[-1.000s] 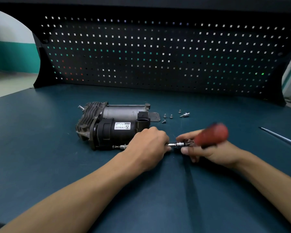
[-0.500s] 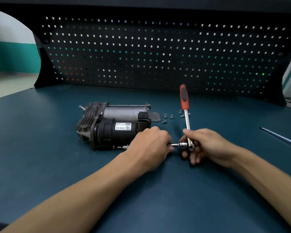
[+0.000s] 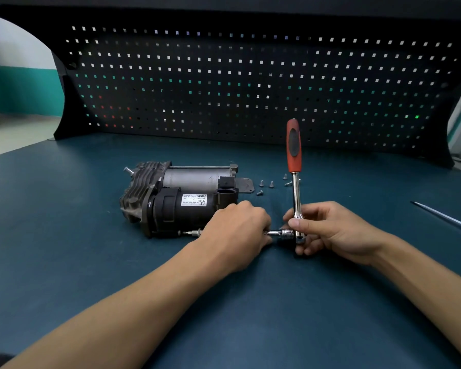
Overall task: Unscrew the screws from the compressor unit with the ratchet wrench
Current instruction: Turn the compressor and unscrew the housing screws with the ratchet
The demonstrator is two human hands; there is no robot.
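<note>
1. The compressor (image 3: pixel 181 198) lies on its side left of centre on the dark blue table (image 3: pixel 64 235), with its white label facing up.
2. The ratchet wrench (image 3: pixel 294 166) stands upright just right of centre. Its red handle points at the pegboard (image 3: pixel 250 75) and its head is low by the table.
3. An extension bar (image 3: pixel 277 232) runs level from the wrench head to the compressor's near lower edge.
4. The left hand (image 3: pixel 237 235) is curled over the middle of that bar and hides it there.
5. The right hand (image 3: pixel 330 230) grips the wrench's steel shank just above the head, thumb in front and fingers behind.
6. Several loose screws (image 3: pixel 261 184) lie behind the hands, right of the compressor.
7. A thin metal rod (image 3: pixel 445 215) lies at the right edge.
</note>
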